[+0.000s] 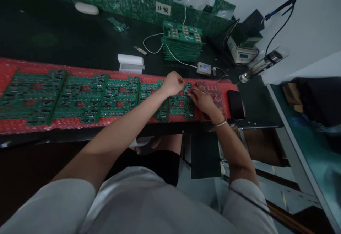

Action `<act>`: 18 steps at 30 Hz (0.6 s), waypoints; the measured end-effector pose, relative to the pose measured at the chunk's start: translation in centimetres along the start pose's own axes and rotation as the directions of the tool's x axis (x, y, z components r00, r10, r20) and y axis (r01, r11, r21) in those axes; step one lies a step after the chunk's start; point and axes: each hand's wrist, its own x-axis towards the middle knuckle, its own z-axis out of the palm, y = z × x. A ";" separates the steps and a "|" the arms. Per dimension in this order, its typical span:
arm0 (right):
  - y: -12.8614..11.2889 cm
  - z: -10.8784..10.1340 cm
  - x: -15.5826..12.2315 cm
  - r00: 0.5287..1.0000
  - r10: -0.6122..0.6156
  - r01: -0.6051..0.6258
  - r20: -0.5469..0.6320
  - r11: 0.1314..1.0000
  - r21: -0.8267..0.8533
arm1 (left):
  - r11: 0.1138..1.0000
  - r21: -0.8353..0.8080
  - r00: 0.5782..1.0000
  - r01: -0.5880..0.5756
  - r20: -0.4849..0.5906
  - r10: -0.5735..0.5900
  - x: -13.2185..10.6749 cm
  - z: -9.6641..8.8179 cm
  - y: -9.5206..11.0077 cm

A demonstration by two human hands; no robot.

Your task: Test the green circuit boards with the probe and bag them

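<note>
The rightmost green circuit board panel (180, 108) lies flat on a strip of red bubble wrap (39, 127), at the near edge of the black bench top (53, 38), and both hands are on its far end. The left hand (173, 83) reaches in from the lower left on a long, nearly straight bare forearm. It sits knuckles up on the panel's upper edge with its fingers curled under, and whether they hold anything cannot be told. The right hand (204, 101) comes up from the lower right with the wrist bent inward and a thin bracelet (220, 123) on it. Its fingertips are bunched at the panel's upper right corner, just beside the left hand. A thin pale line runs off from them, but it is too small to tell whether it is gripped.

Partly under the right hand, a dark reddish board (214, 90) lies against the panel, with a black phone (236, 104) just beyond it. More green panels (66, 95) run leftward along the wrap. Behind the hands a small display unit (204, 68) sits on a white cable, near a stack of green boards (182, 42) and a white roll (130, 61). A soldering station (241, 52) stands at the far right.
</note>
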 end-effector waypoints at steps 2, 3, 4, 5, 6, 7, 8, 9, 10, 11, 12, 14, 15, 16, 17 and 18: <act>-0.5 -0.7 -0.5 0.996 0.033 -0.022 -0.082 0.991 0.131 | 1.000 -0.024 1.000 -0.001 -0.002 0.001 -1.7 -0.8 0.3; -0.8 -1.1 -0.9 0.992 0.046 -0.022 -0.121 0.981 0.190 | 0.999 -0.035 1.000 0.009 0.023 -0.009 -2.8 -1.1 0.4; -1.0 -1.3 -1.3 0.988 0.052 -0.017 -0.146 0.972 0.233 | 0.999 -0.050 0.998 0.011 0.055 -0.008 -3.9 -1.2 0.5; -1.3 -1.5 -1.6 0.986 0.053 -0.012 -0.155 0.967 0.255 | 0.998 -0.064 0.997 0.009 0.082 -0.004 -5.1 -1.2 0.6; -1.5 -1.5 -2.0 0.987 0.051 -0.011 -0.150 0.966 0.258 | 0.997 -0.076 0.995 0.001 0.100 0.007 -6.2 -1.1 0.7; -1.6 -1.3 -2.3 0.989 0.051 -0.015 -0.140 0.970 0.243 | 0.996 -0.084 0.994 -0.013 0.107 0.022 -7.1 -0.8 0.7; -1.7 -1.1 -2.6 0.990 0.052 -0.024 -0.129 0.976 0.216 | 0.996 -0.088 0.994 -0.029 0.107 0.038 -7.9 -0.5 0.8; -1.7 -0.8 -2.8 0.991 0.055 -0.032 -0.122 0.983 0.183 | 0.995 -0.088 0.993 -0.040 0.105 0.049 -8.6 -0.1 0.8; -1.7 -0.5 -2.9 0.991 0.055 -0.037 -0.118 0.988 0.153 | 0.995 -0.083 0.993 -0.046 0.103 0.054 -9.0 0.2 0.7; -1.6 -0.2 -3.0 0.992 0.053 -0.037 -0.119 0.991 0.127 | 0.996 -0.076 0.994 -0.047 0.100 0.054 -9.3 0.5 0.7; -1.5 0.1 -3.1 0.991 0.046 -0.034 -0.123 0.994 0.105 | 0.997 -0.068 0.994 -0.044 0.096 0.051 -9.5 0.7 0.7; -1.3 0.5 -3.1 0.991 0.024 -0.014 -0.134 0.997 0.075 | 0.998 -0.059 0.995 -0.037 0.089 0.042 -9.5 0.9 0.7; -1.2 0.6 -3.2 0.990 0.009 0.000 -0.140 0.998 0.063 | 0.998 -0.061 0.995 -0.033 0.089 0.039 -9.5 1.0 0.6; -1.2 0.6 -3.2 0.989 -0.008 0.016 -0.145 0.998 0.053 | 0.998 -0.063 0.995 -0.030 0.091 0.036 -9.4 1.0 0.6; -1.2 0.6 -3.2 0.988 -0.028 0.034 -0.149 0.998 0.043 | 0.998 -0.063 0.995 -0.026 0.094 0.032 -9.4 0.9 0.6; -1.2 0.6 -3.3 0.987 -0.048 0.053 -0.150 0.998 0.032 | 0.998 -0.061 0.995 -0.021 0.097 0.027 -9.3 0.9 0.6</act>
